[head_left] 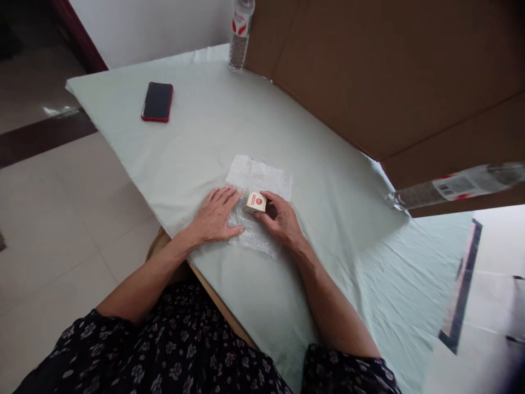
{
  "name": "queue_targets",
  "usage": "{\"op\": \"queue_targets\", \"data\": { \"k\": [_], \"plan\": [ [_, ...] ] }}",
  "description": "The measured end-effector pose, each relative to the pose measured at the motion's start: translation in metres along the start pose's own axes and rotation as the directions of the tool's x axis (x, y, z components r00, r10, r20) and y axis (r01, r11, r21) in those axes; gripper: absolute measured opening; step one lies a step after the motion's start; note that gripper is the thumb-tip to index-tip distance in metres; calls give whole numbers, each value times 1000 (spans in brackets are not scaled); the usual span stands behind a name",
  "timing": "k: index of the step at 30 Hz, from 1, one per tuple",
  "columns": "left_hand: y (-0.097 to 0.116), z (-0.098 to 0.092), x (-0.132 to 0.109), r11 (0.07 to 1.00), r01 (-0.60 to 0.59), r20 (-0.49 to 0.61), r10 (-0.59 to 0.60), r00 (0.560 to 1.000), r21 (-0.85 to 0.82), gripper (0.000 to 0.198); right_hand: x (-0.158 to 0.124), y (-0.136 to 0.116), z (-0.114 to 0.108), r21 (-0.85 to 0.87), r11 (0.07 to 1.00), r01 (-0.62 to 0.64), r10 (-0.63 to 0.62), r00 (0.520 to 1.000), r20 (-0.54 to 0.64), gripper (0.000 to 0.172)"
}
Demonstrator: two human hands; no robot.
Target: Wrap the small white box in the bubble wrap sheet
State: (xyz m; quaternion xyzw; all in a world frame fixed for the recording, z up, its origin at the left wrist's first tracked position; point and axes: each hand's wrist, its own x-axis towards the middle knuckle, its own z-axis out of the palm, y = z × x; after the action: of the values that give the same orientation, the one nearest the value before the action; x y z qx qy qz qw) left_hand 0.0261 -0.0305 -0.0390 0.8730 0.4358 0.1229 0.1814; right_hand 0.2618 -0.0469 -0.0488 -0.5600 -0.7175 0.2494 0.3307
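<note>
Nearest to us came the shirt (176,350), black with pale flowers, and right up against it the worktop (348,262), draped in pale green cloth. And there were the hands! On our left, the left hand (217,216) lay palm down, its fingers open and spread, gripping nothing, the tips and thumb over the edge of the bubble wrap (258,168). Across from it, the right hand (285,219) had the box (256,202) pinched by its right side, thumb below, fingers above. We could read no words on that little cream box, but we caught its red print, face up, over the middle of the wrap and just beside the left fingertips.

Farther out to the right, we spotted a bottle (459,186) with its base by the foot of the brown cardboard (369,71), which rose along the worktop's far right side. Over on the far left lay the phone (158,102), dark screen up, in a red case, well apart from both hands. And beyond it, a second bottle (240,35) stood upright at the cardboard's left end, the pale wall (156,27) behind.
</note>
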Motion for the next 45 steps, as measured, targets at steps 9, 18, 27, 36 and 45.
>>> {"op": "queue_targets", "data": {
  "k": [9, 18, 27, 36, 45],
  "plan": [
    [-2, -5, 0, 999, -13, 3, 13, 1000, -41, 90, 0, -2, -1, -69, 997, 19, -19, 1000, 7, 56],
    [9, -41, -46, 985, -175, 17, 175, 984, 11, 78, -67, -48, -29, -346, 882, 320, -271, 945, 182, 60],
    [28, -26, -27, 990, -137, -107, 138, 985, 15, 31, -57, -48, -7, -453, 867, 208, -257, 965, -48, 16],
    [29, -43, 33, 925, 87, -178, -162, 971, -369, 9, 0, -39, -29, -30, 997, -76, 69, 981, -180, 13],
    [23, -28, 47, 754, 195, -62, -298, 953, -627, 18, 15, -25, -20, 343, 894, -287, 313, 949, -23, 21]
  ]
}}
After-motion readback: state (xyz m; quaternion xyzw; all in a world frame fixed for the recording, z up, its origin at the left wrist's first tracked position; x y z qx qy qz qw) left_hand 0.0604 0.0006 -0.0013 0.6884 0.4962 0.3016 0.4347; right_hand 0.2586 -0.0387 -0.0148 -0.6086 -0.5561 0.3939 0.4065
